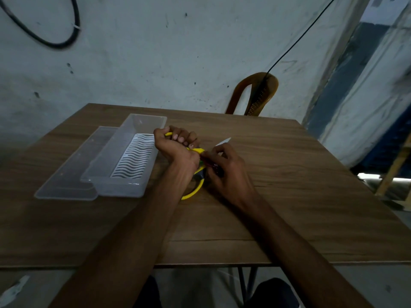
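At frame centre the left hand [175,150] curls round the yellow-handled tool [196,150], its pale tip pointing upper right, while the right hand [224,172], close alongside, pinches a red piece [212,165].

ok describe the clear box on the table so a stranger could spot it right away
On the brown wooden table, look just left of the left hand. The clear box is the long open tub. Unlike the flat lid at its left, it has walls and a white wavy-slotted tray inside.
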{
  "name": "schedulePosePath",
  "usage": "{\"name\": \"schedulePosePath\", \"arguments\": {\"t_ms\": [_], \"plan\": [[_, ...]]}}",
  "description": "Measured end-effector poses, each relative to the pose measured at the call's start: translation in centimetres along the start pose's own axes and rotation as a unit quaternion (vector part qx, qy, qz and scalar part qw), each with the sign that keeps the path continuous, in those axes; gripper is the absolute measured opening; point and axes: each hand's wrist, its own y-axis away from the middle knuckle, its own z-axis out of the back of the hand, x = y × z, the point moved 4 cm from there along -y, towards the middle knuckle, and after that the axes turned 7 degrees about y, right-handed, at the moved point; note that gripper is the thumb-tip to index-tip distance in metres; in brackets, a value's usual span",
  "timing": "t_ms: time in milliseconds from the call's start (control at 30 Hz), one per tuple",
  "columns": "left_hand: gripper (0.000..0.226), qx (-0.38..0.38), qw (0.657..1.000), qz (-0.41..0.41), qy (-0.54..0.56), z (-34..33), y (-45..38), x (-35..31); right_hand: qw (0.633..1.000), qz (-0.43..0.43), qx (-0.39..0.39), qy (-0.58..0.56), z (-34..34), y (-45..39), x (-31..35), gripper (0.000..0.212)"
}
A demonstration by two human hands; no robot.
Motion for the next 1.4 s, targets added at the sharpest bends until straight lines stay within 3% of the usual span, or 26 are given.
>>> {"name": "schedulePosePath", "arguments": {"t_ms": [233, 400, 467, 600, 667, 933, 1067, 1267, 1400], "plan": [[0.031, -0.014, 1.0, -0.01, 0.012, 0.1, 0.1, -0.3, 0.998, 0.023, -0.009, 0.06, 0.2, 0.3, 0.4, 0.03], [0.028, -0.013, 0.999, -0.017, 0.035, 0.1, -0.6, -1.3, 0.993, 0.015, 0.032, 0.112, 0.6, 0.6, -0.5, 0.018], [0.021, -0.002, 0.999, -0.021, 0.046, 0.0, -0.7, -1.6, 0.998, -0.013, -0.013, 0.061, 1.7, 0.5, -1.1, 0.016], [0.019, 0.005, 0.999, -0.024, 0.042, -0.1, -0.7, -1.4, 0.983, -0.036, -0.182, 0.015, 3.8, 0.5, -0.8, 0.024], [0.019, 0.008, 0.999, -0.025, 0.034, -0.3, -0.5, -1.2, 0.977, -0.027, -0.212, 0.013, 4.0, 0.6, -0.6, 0.026], [0.02, 0.021, 1.0, -0.01, 0.014, -0.7, 0.1, -0.1, 0.993, -0.062, -0.095, 0.014, 1.2, 0.3, -0.9, 0.029], [0.021, 0.02, 1.0, -0.018, 0.015, -0.7, 0.2, -0.7, 0.999, -0.025, -0.04, 0.012, 0.4, 0.7, -0.5, 0.034], [0.02, 0.019, 0.999, -0.018, 0.034, -0.9, 0.4, -0.3, 0.995, -0.054, -0.08, 0.027, 1.0, 0.3, -0.6, 0.025], [0.02, 0.011, 1.0, -0.018, 0.009, -0.6, 0.2, -0.6, 0.999, -0.01, -0.028, 0.028, 0.1, 0.7, -0.2, 0.034]]}}
